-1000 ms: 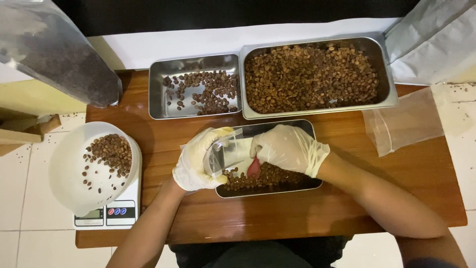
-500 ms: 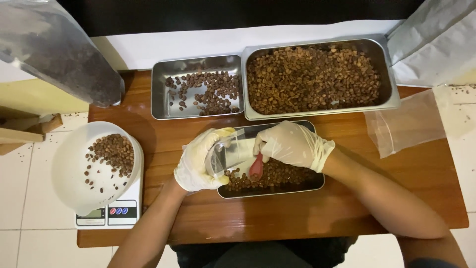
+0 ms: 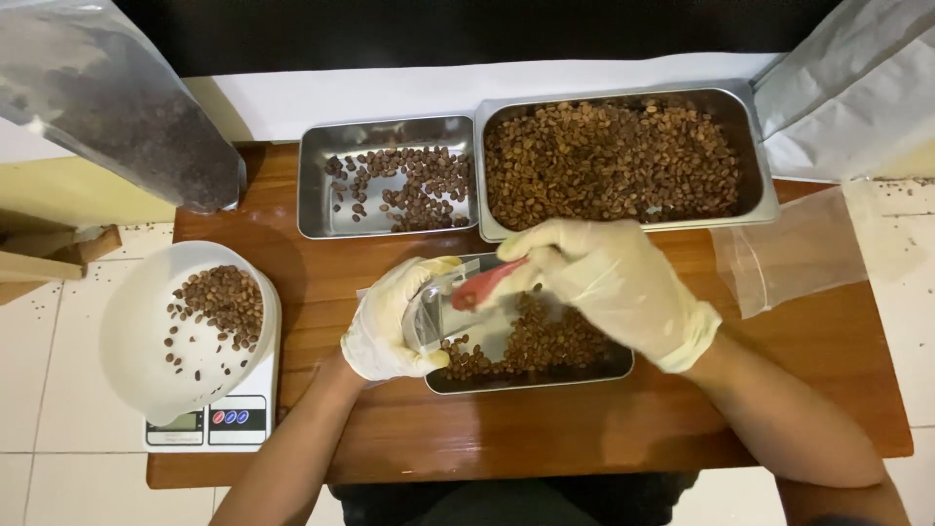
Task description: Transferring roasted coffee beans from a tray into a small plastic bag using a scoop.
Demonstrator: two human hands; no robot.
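Both hands wear pale gloves. My left hand (image 3: 390, 321) holds a small clear plastic bag (image 3: 433, 314) open over the left end of a small steel tray (image 3: 545, 378) of brown beans. My right hand (image 3: 609, 282) grips a red scoop (image 3: 484, 284), its tip at the mouth of the bag. The tray sits on the wooden table (image 3: 545, 438) just in front of me.
Behind are a half-filled steel tray (image 3: 321, 195) and a large steel tray (image 3: 765, 195) full of beans. A white bowl (image 3: 136, 341) of beans rests on a scale (image 3: 209, 424) at left. A clear bag (image 3: 789, 253) lies right. Large pouches (image 3: 117, 107) stand at both back corners.
My right hand has lifted from the beans in the small tray and brought the red scoop up to the mouth of the bag. The left hand stays in place.
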